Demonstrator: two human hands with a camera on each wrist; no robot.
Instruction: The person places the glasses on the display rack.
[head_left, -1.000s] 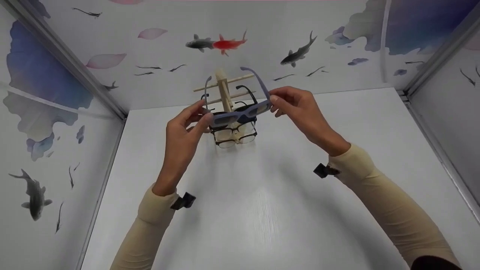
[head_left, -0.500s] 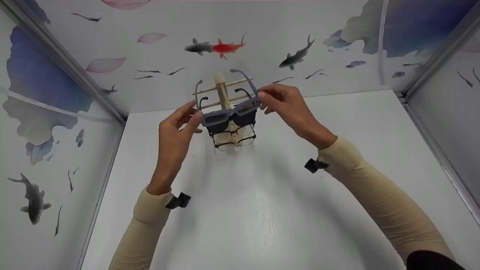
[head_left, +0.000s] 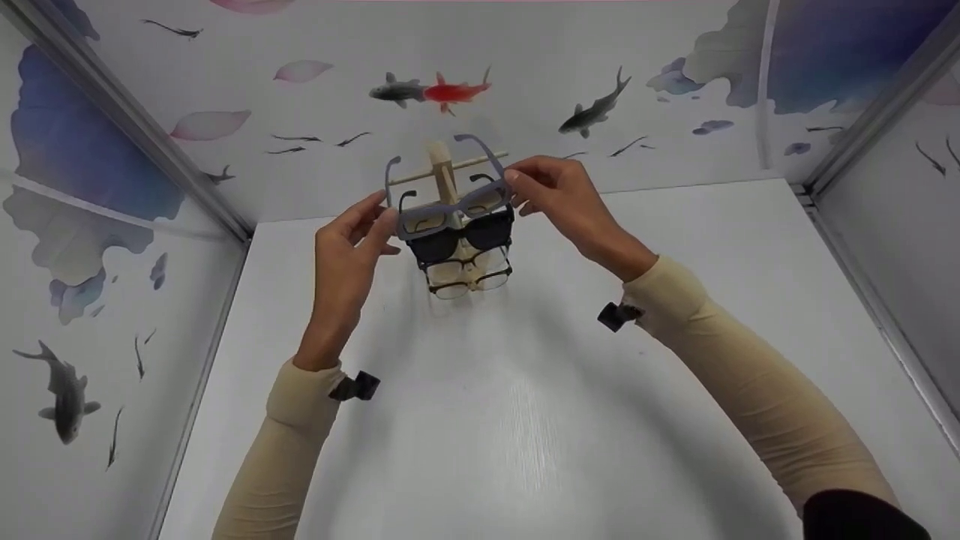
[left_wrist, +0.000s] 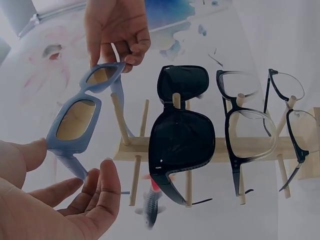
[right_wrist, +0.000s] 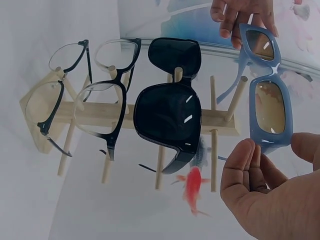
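Note:
Blue-framed sunglasses (head_left: 456, 213) with amber-looking lenses are held between both hands at the top of a wooden glasses rack (head_left: 444, 176). My left hand (head_left: 345, 255) pinches their left hinge between thumb and fingers. At the other hinge, my right hand (head_left: 566, 202) does the same. Both temples are unfolded and point toward the back wall. In the left wrist view the blue sunglasses (left_wrist: 77, 117) stand a little apart from the rack's end pegs (left_wrist: 120, 120). Just below them on the rack hang black sunglasses (head_left: 461, 238).
Two pairs of clear glasses hang lower on the rack, one dark-and-clear pair (right_wrist: 102, 107) and one half-rim pair (right_wrist: 45, 105). The rack stands on a white table (head_left: 510, 420) near the back wall (head_left: 525, 45), which is printed with fish.
Both hands have shifted left and slightly up and away with the blue sunglasses, uncovering the black pair below. The glasses on the rack have stayed put.

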